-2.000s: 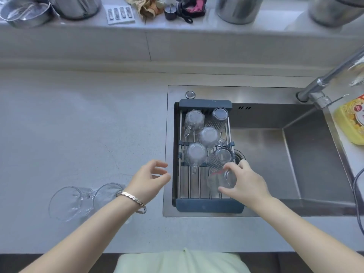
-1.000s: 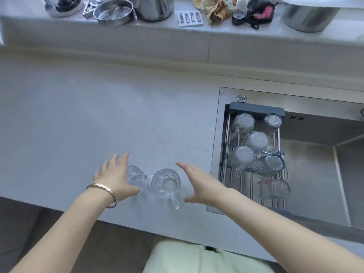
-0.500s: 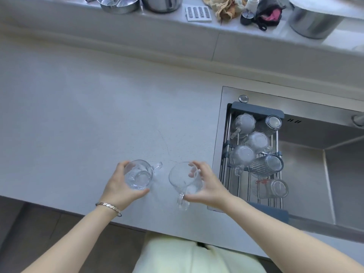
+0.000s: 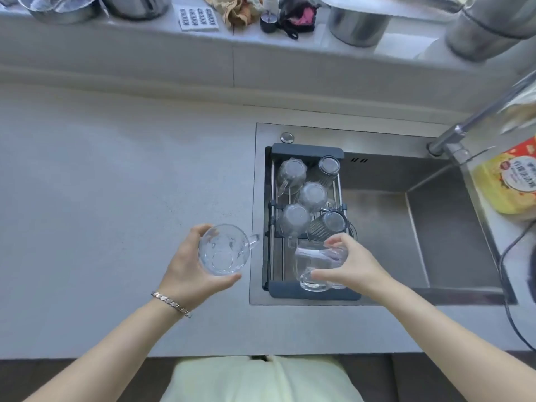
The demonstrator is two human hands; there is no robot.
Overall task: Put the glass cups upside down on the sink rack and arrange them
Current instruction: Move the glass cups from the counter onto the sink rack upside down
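My left hand grips a clear glass mug just left of the sink, its mouth facing up at me and its handle pointing right. My right hand holds a second glass mug low over the near end of the dark-framed sink rack. It is tipped, and whether it touches the bars is unclear. Several glass cups stand bottoms up across the rack's far half. A clear glass at the near end sits mostly behind my right hand.
The steel sink basin opens to the right of the rack, with a faucet and a yellow detergent bottle at the far right. Pots, a bowl and cloths line the back ledge. Grey countertop spreads left.
Both hands went from the rack to two mugs on the counter and picked them up. The right hand has carried its mug over the rack's near end; the left mug hangs beside the sink.
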